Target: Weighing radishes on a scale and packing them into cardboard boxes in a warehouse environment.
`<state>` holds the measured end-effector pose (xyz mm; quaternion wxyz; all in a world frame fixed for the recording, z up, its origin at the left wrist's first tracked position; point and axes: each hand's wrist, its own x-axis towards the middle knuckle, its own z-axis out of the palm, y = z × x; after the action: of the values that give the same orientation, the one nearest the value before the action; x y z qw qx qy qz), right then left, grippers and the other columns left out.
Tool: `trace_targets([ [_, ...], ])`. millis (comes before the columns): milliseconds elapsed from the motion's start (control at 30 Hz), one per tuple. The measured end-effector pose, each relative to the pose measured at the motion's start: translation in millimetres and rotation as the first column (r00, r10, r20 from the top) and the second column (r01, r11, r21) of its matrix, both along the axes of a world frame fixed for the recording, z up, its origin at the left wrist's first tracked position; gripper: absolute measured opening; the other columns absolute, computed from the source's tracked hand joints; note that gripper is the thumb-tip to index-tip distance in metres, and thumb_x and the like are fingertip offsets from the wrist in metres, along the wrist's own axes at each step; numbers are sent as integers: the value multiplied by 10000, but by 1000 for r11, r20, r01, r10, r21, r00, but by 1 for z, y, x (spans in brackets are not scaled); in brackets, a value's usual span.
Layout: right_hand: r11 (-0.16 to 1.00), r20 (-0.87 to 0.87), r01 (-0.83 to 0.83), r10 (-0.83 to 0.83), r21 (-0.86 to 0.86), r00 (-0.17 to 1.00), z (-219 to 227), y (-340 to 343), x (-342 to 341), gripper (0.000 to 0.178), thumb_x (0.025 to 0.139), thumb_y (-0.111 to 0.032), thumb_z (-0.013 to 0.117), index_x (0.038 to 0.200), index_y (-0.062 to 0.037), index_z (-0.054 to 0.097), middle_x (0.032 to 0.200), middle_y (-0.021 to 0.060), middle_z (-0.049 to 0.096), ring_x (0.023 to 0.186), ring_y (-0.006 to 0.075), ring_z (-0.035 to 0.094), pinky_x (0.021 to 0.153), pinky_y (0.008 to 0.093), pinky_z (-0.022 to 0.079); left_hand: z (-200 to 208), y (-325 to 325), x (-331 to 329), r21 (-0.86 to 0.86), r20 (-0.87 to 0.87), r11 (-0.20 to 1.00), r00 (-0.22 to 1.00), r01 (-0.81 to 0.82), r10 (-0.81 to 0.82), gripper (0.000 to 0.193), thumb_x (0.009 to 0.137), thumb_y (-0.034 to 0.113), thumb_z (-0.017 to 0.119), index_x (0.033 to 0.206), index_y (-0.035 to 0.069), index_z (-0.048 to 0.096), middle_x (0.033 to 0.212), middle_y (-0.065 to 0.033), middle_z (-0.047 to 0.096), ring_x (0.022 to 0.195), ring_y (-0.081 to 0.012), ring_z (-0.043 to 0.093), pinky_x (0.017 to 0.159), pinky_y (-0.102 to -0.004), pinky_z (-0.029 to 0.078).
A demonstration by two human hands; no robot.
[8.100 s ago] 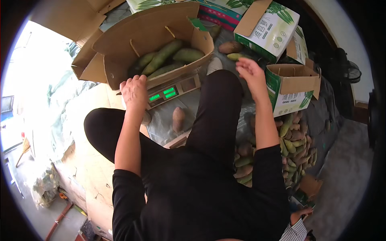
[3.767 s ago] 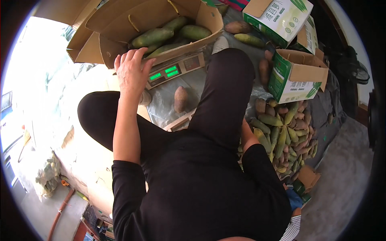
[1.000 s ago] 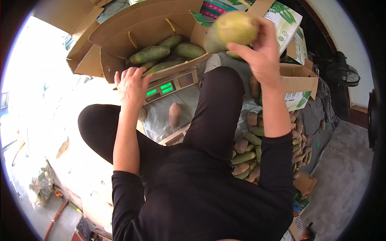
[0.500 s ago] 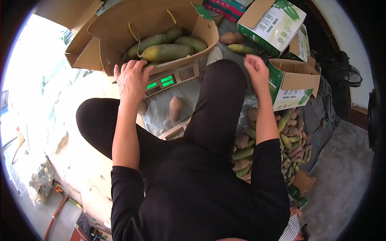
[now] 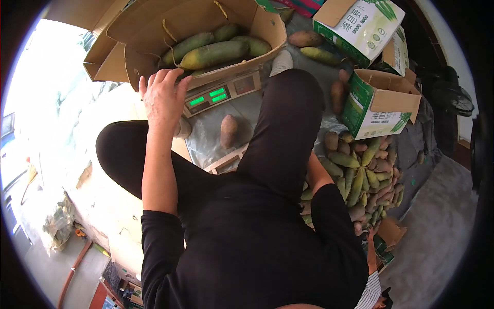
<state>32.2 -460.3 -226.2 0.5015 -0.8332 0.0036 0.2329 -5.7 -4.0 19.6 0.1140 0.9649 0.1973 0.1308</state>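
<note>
My left hand (image 5: 163, 100) rests at the near rim of an open cardboard carton (image 5: 141, 20), its fingers apart and slightly bent. Long green radishes (image 5: 215, 54) lie inside, one of them yellowish at its tip. The carton stands on a digital scale (image 5: 247, 85) with lit green displays. My right forearm (image 5: 320, 177) reaches down beside my right knee, and the knee hides the hand and its fingers. Near it is a pile of green and brownish radishes (image 5: 355, 185). A single brownish radish (image 5: 228, 131) lies in front of the scale.
Green and white cartons (image 5: 383, 100) stand at the right, one open. A few loose radishes (image 5: 319, 55) lie by them. A black fan (image 5: 453, 95) is at the far right. Behind the pile, at the lower right, another person in a striped top (image 5: 371, 291) reaches toward it.
My right hand has moved from beside the green cartons down behind my knee. My left hand stays at the carton rim. The other person's arm now shows by the pile.
</note>
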Motion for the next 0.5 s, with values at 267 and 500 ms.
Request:
trace_targets([
  [267,973,-183,161,-130,166,974,-14,-6,-11,215,890,-144,496,1012,-14,614,945,122,649,904,205,601,804,343,466,2,-2,0,2,3,1000,1000,-4,3,248,839,314,616,983,115,651,989,-35,624,1019,-238,551,1035,-506,262],
  [500,901,-299,285,-188,326,936,-29,6,22,206,884,-130,509,1017,-12,614,943,108,648,914,194,594,813,332,463,17,-1,4,-303,151,953,986,-28,76,214,842,215,616,1014,90,643,997,-70,616,998,-238,560,1000,-406,327],
])
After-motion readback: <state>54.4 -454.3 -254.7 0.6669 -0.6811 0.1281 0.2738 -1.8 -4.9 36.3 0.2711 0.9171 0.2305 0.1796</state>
